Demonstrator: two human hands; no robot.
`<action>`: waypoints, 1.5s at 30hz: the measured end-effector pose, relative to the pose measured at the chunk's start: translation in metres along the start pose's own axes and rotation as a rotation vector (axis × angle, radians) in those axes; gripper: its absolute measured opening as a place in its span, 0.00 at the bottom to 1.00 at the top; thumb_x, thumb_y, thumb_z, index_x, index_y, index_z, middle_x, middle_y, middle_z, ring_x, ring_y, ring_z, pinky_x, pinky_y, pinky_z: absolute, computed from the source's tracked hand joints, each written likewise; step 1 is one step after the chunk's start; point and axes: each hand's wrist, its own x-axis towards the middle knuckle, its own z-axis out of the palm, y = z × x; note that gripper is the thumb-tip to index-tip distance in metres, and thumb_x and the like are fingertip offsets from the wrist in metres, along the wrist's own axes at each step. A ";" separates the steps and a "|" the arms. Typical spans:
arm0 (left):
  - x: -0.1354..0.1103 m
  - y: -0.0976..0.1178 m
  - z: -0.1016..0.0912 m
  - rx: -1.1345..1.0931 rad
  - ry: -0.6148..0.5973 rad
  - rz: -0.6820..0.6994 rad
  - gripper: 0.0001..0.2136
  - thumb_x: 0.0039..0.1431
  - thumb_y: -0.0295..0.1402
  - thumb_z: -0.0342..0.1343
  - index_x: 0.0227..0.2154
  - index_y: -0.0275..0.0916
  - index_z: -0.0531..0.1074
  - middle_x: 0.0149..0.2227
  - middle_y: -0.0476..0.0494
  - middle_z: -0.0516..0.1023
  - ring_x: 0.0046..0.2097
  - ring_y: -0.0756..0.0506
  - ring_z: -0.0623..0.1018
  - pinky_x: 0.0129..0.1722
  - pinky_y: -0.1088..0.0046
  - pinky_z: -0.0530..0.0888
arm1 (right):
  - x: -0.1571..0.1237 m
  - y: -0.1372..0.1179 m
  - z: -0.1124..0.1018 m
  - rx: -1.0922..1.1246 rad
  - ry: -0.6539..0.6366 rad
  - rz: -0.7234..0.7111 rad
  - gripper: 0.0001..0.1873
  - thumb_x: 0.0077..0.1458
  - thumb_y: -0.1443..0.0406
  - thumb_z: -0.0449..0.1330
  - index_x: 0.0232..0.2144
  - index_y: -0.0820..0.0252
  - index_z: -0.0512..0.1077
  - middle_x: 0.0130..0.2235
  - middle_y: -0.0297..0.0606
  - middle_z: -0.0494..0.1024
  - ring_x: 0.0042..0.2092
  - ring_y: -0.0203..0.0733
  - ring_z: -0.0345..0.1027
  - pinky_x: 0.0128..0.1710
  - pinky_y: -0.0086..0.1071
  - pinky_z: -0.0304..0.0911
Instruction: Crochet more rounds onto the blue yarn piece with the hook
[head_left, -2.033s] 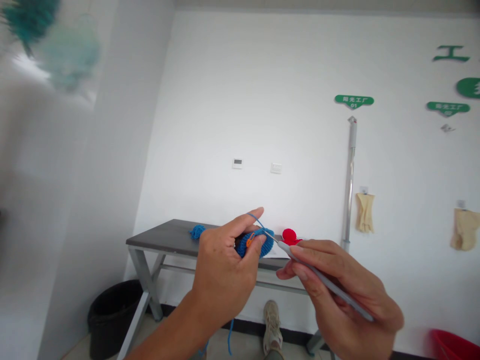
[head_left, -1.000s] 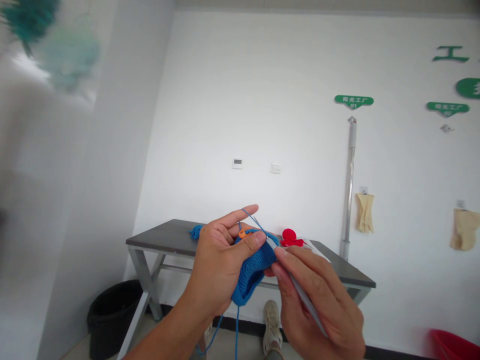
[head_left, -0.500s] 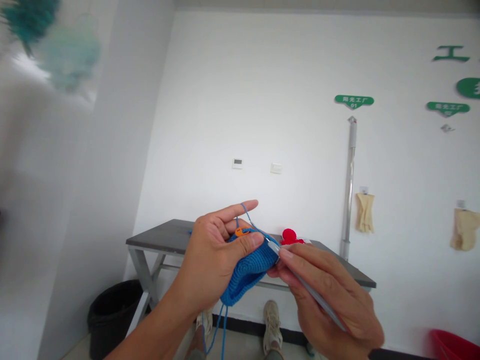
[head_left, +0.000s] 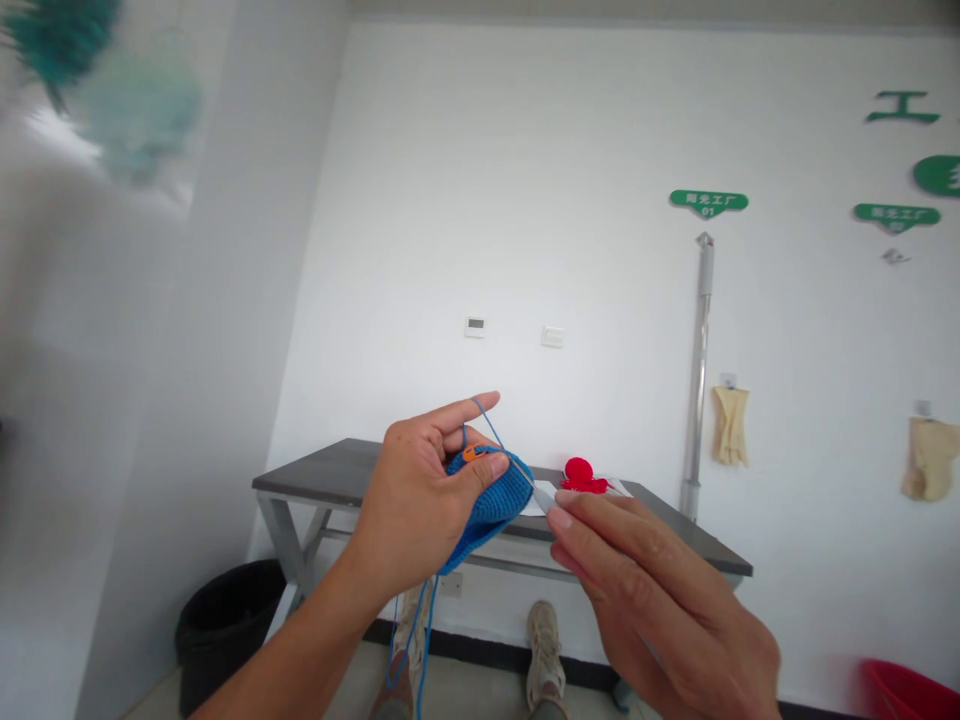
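A blue crochet piece point(head_left: 504, 500) is pinched by my left hand point(head_left: 420, 490), its thumb pressing near the upper edge. Blue yarn point(head_left: 487, 424) loops over the raised left index finger and runs down to the work. An orange stitch marker point(head_left: 472, 454) is clipped on that edge. My right hand point(head_left: 667, 590) grips a crochet hook point(head_left: 544, 495) with a grey handle; its metal shaft reaches to the edge of the piece beside the left thumb. Blue strands point(head_left: 426, 640) hang below the piece. Most of the hook's handle is hidden behind the right fingers.
Behind the hands stands a dark table point(head_left: 330, 470) bearing a red ball of yarn point(head_left: 578, 472) and white paper point(head_left: 541, 496). A black bin point(head_left: 225, 620) is at the left, a red basin point(head_left: 904, 690) at lower right. A metal pole point(head_left: 700, 380) leans on the wall.
My left hand and the crochet piece have shifted slightly left and up. The right hand has drawn off the piece's edge, showing more of the paper behind.
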 end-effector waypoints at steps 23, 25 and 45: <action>0.004 -0.006 -0.007 0.112 -0.077 0.045 0.28 0.57 0.31 0.68 0.61 0.29 0.78 0.30 0.48 0.83 0.32 0.48 0.75 0.37 0.71 0.73 | 0.007 -0.006 0.027 1.154 0.347 0.945 0.07 0.65 0.63 0.67 0.40 0.57 0.86 0.32 0.42 0.89 0.28 0.42 0.84 0.26 0.29 0.82; 0.003 -0.010 -0.003 0.085 -0.062 0.051 0.28 0.58 0.31 0.67 0.61 0.30 0.78 0.30 0.49 0.82 0.31 0.49 0.74 0.36 0.72 0.72 | 0.010 -0.009 0.039 1.335 0.430 1.096 0.07 0.61 0.62 0.70 0.37 0.59 0.86 0.31 0.43 0.89 0.27 0.40 0.83 0.27 0.28 0.82; -0.007 -0.022 0.018 -0.355 -0.015 -0.072 0.32 0.47 0.31 0.78 0.57 0.33 0.81 0.30 0.44 0.86 0.29 0.49 0.78 0.31 0.75 0.76 | -0.011 -0.042 0.064 0.297 0.438 0.488 0.27 0.61 0.77 0.63 0.60 0.55 0.78 0.52 0.45 0.85 0.42 0.46 0.85 0.38 0.37 0.85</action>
